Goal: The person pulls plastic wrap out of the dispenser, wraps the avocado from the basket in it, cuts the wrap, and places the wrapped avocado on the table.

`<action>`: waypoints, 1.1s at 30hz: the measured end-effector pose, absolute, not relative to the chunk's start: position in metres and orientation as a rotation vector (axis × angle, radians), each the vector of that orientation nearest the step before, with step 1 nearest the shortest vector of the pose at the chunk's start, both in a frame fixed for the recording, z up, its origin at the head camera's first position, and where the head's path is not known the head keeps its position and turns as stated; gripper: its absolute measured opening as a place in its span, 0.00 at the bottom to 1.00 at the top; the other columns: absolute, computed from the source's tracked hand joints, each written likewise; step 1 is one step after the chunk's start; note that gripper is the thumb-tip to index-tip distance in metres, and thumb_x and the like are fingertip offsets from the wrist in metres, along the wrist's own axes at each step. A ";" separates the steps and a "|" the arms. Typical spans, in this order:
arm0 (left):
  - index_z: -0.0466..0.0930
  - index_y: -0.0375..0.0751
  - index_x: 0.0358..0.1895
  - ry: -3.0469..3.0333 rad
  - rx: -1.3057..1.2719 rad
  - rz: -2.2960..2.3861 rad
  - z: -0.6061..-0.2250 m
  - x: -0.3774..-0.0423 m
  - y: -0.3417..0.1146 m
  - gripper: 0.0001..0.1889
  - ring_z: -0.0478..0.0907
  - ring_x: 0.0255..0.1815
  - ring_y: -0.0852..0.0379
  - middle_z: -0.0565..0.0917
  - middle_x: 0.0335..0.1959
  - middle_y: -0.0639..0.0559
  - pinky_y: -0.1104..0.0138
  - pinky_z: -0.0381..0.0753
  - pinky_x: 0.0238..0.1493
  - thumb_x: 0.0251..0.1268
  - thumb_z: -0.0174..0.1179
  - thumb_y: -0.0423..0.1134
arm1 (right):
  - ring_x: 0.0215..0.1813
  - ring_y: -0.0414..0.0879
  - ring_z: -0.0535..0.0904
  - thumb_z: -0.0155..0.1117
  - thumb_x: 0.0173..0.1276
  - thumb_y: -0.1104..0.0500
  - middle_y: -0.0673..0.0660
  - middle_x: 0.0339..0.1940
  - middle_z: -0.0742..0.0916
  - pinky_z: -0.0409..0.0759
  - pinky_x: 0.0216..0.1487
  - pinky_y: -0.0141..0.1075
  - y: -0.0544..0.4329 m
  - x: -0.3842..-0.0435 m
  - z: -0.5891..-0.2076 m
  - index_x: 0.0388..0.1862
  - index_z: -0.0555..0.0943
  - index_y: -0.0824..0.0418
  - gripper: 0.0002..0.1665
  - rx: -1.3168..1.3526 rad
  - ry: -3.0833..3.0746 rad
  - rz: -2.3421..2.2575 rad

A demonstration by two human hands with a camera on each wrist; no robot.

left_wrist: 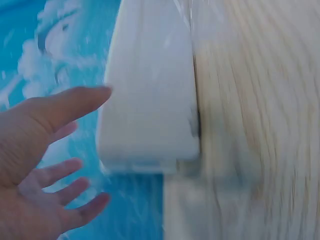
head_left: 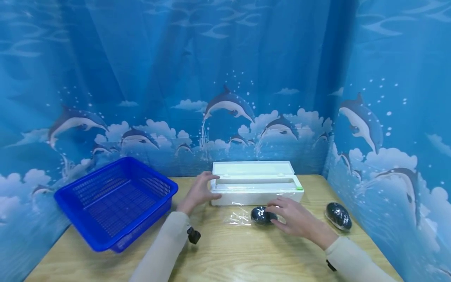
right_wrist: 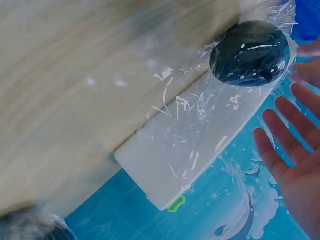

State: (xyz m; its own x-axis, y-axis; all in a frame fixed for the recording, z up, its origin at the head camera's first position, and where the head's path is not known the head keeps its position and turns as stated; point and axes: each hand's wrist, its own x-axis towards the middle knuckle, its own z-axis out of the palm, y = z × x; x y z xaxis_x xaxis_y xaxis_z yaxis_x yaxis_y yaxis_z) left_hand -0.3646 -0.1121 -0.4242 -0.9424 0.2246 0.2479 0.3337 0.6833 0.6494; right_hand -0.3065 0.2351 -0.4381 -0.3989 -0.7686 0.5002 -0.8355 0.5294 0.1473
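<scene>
A white lidded box (head_left: 253,197), its lid (head_left: 251,168) raised at the back, stands at the far side of the table. My left hand (head_left: 200,192) is at the box's left end, thumb and fingers spread apart. In the left wrist view the thumb tip overlaps the edge of the box (left_wrist: 150,95). In front of the box lies a glossy dark oval thing (head_left: 260,215) in clear plastic wrap (right_wrist: 192,110). My right hand (head_left: 294,217) is right at the oval thing's right side, its fingers loosely extended in the right wrist view.
A blue perforated plastic basket (head_left: 141,231) stands on the left of the wooden table (head_left: 246,254). A second dark oval thing in plastic (head_left: 338,216) lies near the right edge. A blue dolphin-print curtain (head_left: 169,98) hangs behind and on the right.
</scene>
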 end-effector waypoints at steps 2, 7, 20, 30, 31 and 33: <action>0.84 0.41 0.60 -2.654 -0.545 -1.112 -0.418 -0.357 -0.100 0.29 0.72 0.70 0.35 0.76 0.68 0.37 0.41 0.77 0.67 0.52 0.80 0.37 | 0.49 0.50 0.86 0.82 0.50 0.58 0.57 0.47 0.90 0.87 0.50 0.45 0.235 -0.306 -0.440 0.48 0.87 0.59 0.24 1.282 -2.256 0.196; 0.87 0.38 0.54 -2.576 -0.901 -1.104 -0.410 -0.338 -0.064 0.20 0.83 0.57 0.42 0.86 0.53 0.43 0.51 0.88 0.54 0.56 0.76 0.33 | 0.51 0.51 0.87 0.82 0.53 0.57 0.58 0.49 0.90 0.87 0.52 0.47 0.233 -0.302 -0.439 0.51 0.87 0.61 0.26 1.224 -2.325 0.215; 0.91 0.46 0.46 -2.713 -1.122 -0.716 -0.428 -0.312 -0.015 0.12 0.85 0.51 0.61 0.90 0.50 0.53 0.72 0.83 0.57 0.58 0.76 0.39 | 0.49 0.55 0.89 0.77 0.61 0.61 0.59 0.47 0.92 0.87 0.53 0.49 0.209 -0.298 -0.420 0.50 0.88 0.63 0.18 1.082 -2.601 0.396; 0.88 0.42 0.53 -2.666 -1.119 -0.785 -0.441 -0.310 -0.008 0.20 0.84 0.55 0.55 0.88 0.54 0.48 0.72 0.84 0.54 0.55 0.77 0.36 | 0.50 0.56 0.89 0.79 0.57 0.65 0.58 0.47 0.92 0.87 0.55 0.50 0.215 -0.302 -0.422 0.50 0.88 0.63 0.20 1.009 -2.702 0.486; 0.88 0.42 0.54 -2.667 -1.111 -0.804 -0.443 -0.310 -0.007 0.21 0.84 0.55 0.54 0.87 0.54 0.47 0.71 0.85 0.53 0.55 0.77 0.36 | 0.50 0.56 0.89 0.79 0.56 0.65 0.58 0.47 0.92 0.87 0.55 0.50 0.216 -0.302 -0.423 0.49 0.88 0.63 0.20 1.013 -2.700 0.485; 0.87 0.42 0.55 -2.677 -1.084 -0.821 -0.447 -0.309 -0.007 0.22 0.83 0.56 0.54 0.86 0.56 0.47 0.72 0.85 0.54 0.54 0.77 0.36 | 0.50 0.56 0.89 0.79 0.56 0.65 0.58 0.47 0.92 0.87 0.55 0.50 0.218 -0.303 -0.425 0.49 0.88 0.63 0.20 1.021 -2.701 0.496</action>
